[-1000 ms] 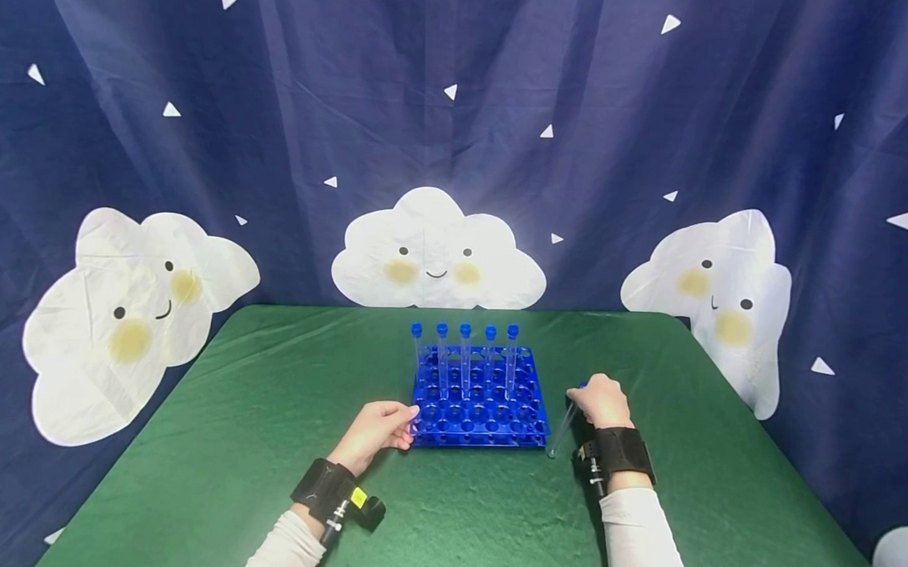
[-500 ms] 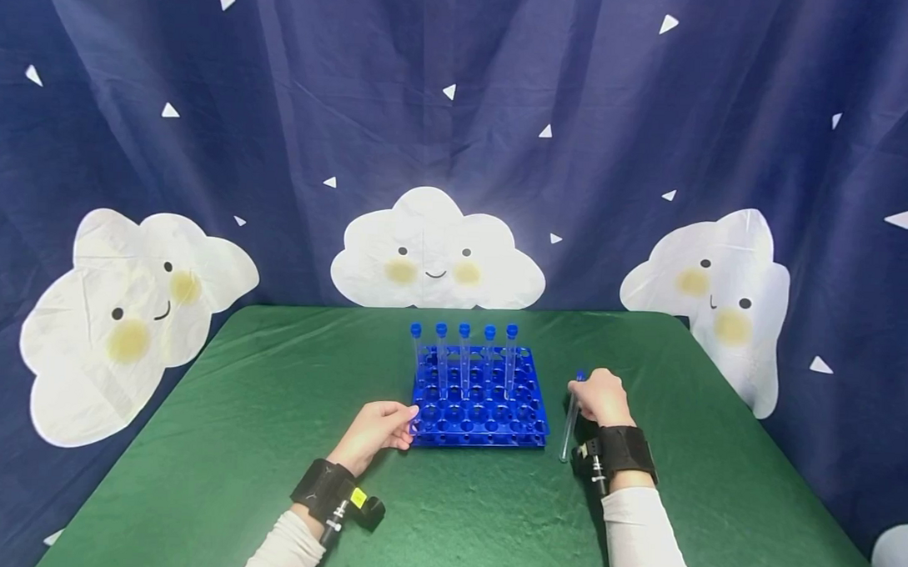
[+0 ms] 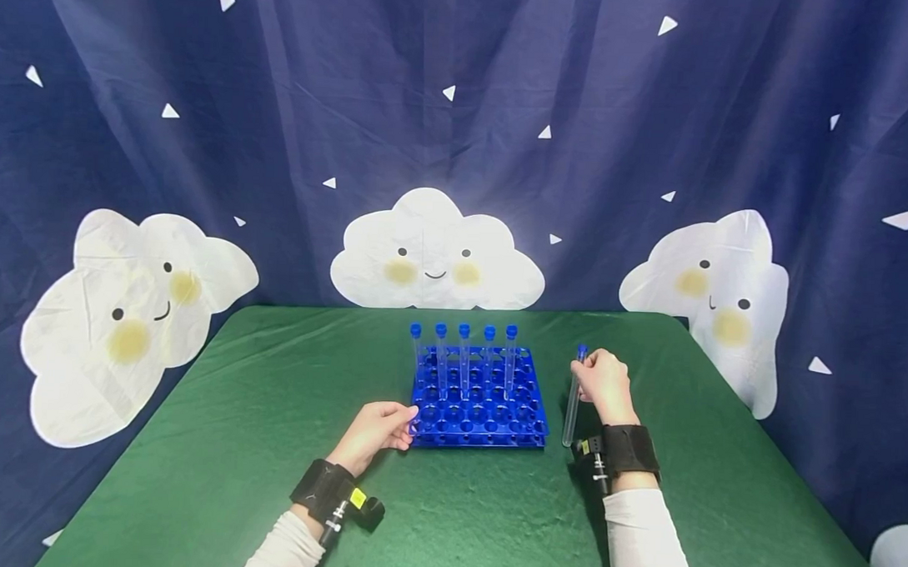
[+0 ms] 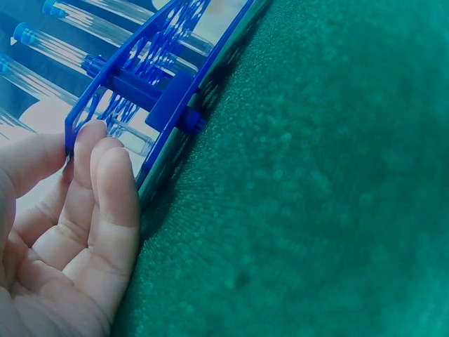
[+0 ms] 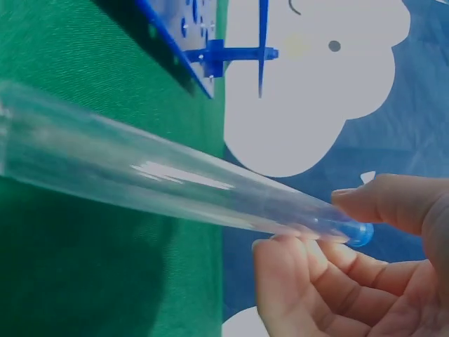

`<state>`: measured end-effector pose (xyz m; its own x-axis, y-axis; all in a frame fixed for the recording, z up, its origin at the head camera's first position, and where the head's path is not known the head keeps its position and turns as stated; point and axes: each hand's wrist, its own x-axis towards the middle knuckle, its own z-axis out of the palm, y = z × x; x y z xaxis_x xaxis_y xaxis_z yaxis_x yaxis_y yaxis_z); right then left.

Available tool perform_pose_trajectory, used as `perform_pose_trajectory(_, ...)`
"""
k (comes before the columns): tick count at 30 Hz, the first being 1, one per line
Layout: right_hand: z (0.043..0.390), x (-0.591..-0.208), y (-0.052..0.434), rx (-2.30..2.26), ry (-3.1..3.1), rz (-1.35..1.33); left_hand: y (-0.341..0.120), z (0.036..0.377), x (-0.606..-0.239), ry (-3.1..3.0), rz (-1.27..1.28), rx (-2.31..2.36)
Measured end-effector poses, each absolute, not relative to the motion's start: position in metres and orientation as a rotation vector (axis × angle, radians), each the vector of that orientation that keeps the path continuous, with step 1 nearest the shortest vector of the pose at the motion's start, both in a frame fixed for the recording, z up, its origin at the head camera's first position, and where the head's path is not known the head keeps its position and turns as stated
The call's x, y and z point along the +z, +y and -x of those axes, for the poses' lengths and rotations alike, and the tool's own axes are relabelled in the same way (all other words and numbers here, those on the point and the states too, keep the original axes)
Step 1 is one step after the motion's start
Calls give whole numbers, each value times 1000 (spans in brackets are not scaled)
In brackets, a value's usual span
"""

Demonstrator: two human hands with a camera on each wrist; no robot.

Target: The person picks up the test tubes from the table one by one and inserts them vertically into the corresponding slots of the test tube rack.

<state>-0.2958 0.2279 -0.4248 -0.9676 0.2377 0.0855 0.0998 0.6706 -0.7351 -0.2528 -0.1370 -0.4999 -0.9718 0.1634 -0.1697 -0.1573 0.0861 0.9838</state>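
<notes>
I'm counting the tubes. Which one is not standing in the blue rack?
The tube held by the right hand, just right of the rack. It hangs clear of the rack, pinched near its blue cap; the other five stand in the rack's back row.

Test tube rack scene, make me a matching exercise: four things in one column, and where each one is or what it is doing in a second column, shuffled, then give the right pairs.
Things:
1. left hand
2. right hand
3. five capped tubes
4. blue rack

Places or states:
A. standing upright in the back row of the rack
B. pinching a clear tube near its blue cap, beside the rack
C. sitting on the green table
D. fingertips on the near left corner of the rack

Pairs: 1-D, 2-B, 3-A, 4-C
</notes>
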Motion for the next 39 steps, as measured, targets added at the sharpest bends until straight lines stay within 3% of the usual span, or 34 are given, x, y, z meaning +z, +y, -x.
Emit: perform_pose_trajectory(39,281,-390,186,1107,-2188,-100,-137,251,-498,2113,-9,1983)
